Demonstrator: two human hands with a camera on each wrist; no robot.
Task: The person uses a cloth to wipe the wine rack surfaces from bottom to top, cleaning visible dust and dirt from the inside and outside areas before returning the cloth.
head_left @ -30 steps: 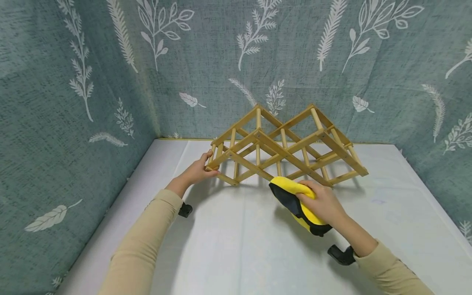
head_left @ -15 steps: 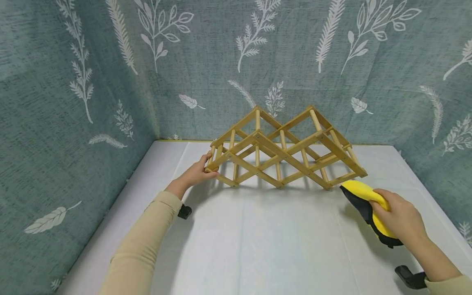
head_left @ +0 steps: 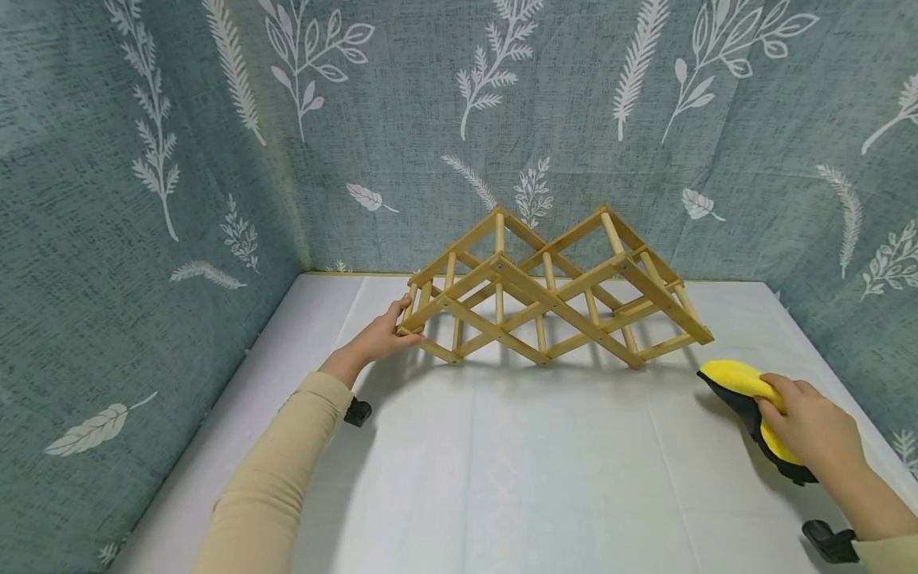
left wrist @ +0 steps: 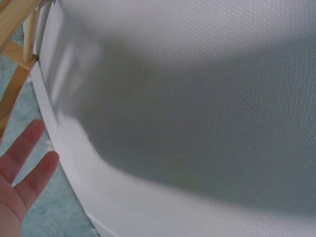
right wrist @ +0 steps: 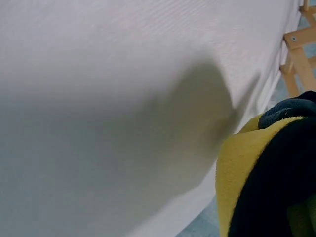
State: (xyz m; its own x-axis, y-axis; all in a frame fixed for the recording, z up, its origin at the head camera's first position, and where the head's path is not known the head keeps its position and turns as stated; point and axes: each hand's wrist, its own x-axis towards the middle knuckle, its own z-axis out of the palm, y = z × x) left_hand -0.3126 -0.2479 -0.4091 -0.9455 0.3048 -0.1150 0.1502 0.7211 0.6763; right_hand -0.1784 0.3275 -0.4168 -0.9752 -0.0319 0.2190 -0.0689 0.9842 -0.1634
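A wooden folding lattice rack (head_left: pixel 552 302) of slats and dowels stands in a zigzag at the back of the white table. My left hand (head_left: pixel 378 335) grips its left end, thumb in front and fingers behind. In the left wrist view, two fingers (left wrist: pixel 39 180) stretch out below part of the rack (left wrist: pixel 15 19); the rest of that hand is out of frame. Off to the right, my right hand (head_left: pixel 817 426) holds a folded yellow and black cloth (head_left: pixel 731 375) above the table, apart from the rack. Up close, the cloth (right wrist: pixel 237 173) hides the right hand in the right wrist view.
Behind the rack and on the left hang green-blue fabric walls (head_left: pixel 387 96) with white leaf prints. A white cover (head_left: pixel 559 478) lies over the table. Black devices are worn at the left wrist (head_left: pixel 358 412) and the right wrist (head_left: pixel 829 542).
My right hand has carried the cloth from in front of the rack's middle out to the right, slowing lately. The left hand and the rack stay in place.
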